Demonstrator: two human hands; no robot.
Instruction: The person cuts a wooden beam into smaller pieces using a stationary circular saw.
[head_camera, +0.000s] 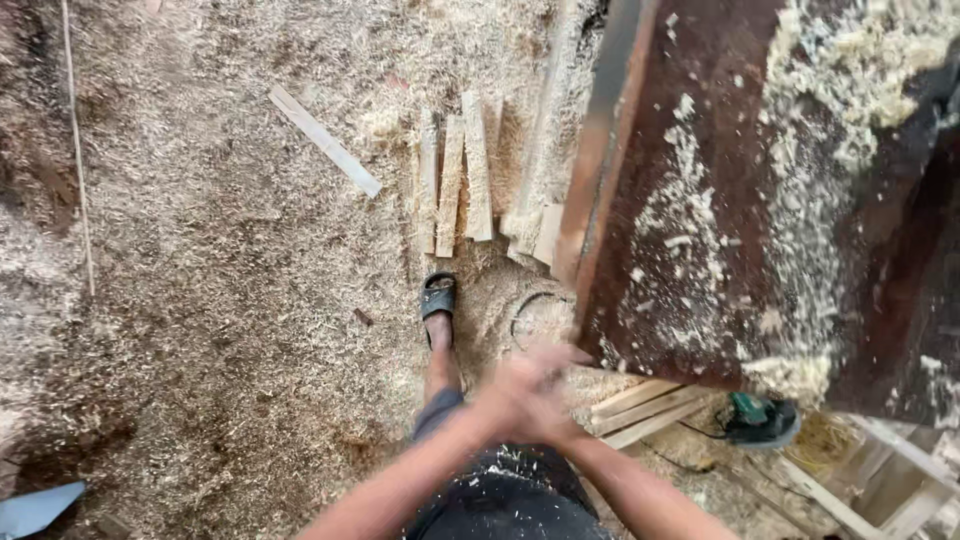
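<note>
At the far left a blue scrap (35, 508) lies in the bottom corner, on a floor (200, 300) covered thick with sawdust. A thin stick (78, 150) runs up along that side. Further over, one loose slat (325, 140) lies slantwise on the shavings, and past it a small row of short slats (455, 180) lies side by side, ends toward me. Just below them is my foot in a dark sandal (438, 296).

My left hand (510, 395) and my right hand (550, 400) are pressed together in front of me, palm against palm, above my dark, dust-flecked lap. They are blurred, so I cannot tell exactly how the fingers lie, but I see nothing held in either.

Right of my hands stands the rusty metal table (700, 180), its top strewn with wood chips. Under its near edge lie a few pale planks (645, 410), and beside them a green power tool (760, 420) with its cord. Bare wooden frames (880, 480) fill the lower right corner.
</note>
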